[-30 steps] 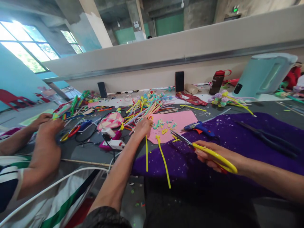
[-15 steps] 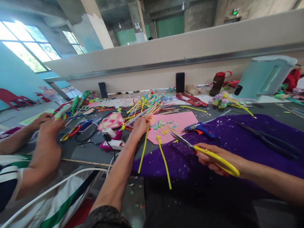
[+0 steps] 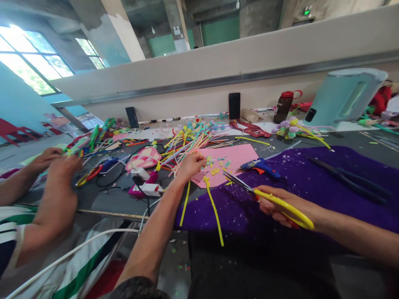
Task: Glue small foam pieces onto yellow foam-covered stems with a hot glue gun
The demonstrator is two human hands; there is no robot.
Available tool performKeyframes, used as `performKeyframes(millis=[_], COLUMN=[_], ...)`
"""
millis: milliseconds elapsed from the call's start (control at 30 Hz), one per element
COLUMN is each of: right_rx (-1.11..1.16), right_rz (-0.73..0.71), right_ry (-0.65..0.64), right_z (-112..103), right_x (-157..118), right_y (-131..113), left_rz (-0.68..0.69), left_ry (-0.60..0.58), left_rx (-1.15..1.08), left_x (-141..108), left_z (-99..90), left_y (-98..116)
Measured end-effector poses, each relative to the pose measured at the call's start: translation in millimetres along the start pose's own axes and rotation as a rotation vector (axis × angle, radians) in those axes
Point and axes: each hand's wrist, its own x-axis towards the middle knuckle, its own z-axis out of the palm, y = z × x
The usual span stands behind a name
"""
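My left hand (image 3: 191,165) is over the left part of a pink sheet (image 3: 245,153), beside small cut bits (image 3: 215,170) in yellow and mint green. Its fingers are bent together at the tips; what they pinch, if anything, is too small to make out. One yellow fuzzy stem (image 3: 185,205) runs down from below this hand. A second yellow stem (image 3: 215,214), with a bent top end, lies to its right over the purple cloth. My right hand (image 3: 274,207) grips scissors (image 3: 285,207) by their yellow handles, blades pointing left toward the sheet's lower edge.
A blue glue gun (image 3: 260,167) sits beside the scissors. On the purple cloth (image 3: 311,187) lie dark pliers (image 3: 346,178). Behind are piled stems (image 3: 195,143), a phone (image 3: 234,106), a bottle (image 3: 284,106) and a kettle (image 3: 343,97). A co-worker's hands (image 3: 67,164) are at left.
My left hand has moved slightly right, off the left yellow stem and toward the cut bits on the pink sheet. My right hand holds the scissors much as before.
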Motion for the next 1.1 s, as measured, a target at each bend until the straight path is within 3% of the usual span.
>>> performKeyframes(millis=[100, 267, 367, 533, 633, 767, 1100], right_rx=[0.014, 0.034, 0.036, 0.037, 0.010, 0.008, 0.027], right_rz=[-0.005, -0.012, -0.025, -0.044, -0.036, -0.031, -0.008], right_ry=[0.014, -0.009, -0.019, -0.035, -0.017, -0.005, -0.005], right_z=[-1, -2, -3, -2, 0, 0, 2], right_x=[-1, -3, -3, -3, -3, -3, -5], right_y=[1, 2, 2, 3, 3, 5, 2], left_rz=[0.019, -0.027, -0.049, -0.102, -0.151, -0.163, -0.094], left_ry=[-0.096, 0.007, 0.049, 0.100, 0.104, 0.066, -0.063], left_rx=[-0.122, -0.148, -0.050, 0.295, 0.472, 0.539, 0.481], left_x=[-7, -16, -25, -39, -42, -47, -100], left_z=[8.1, 0.1, -12.7, -24.4, -19.9, -11.4, 12.4], left_y=[14, 16, 7, -9, -15, -14, 24])
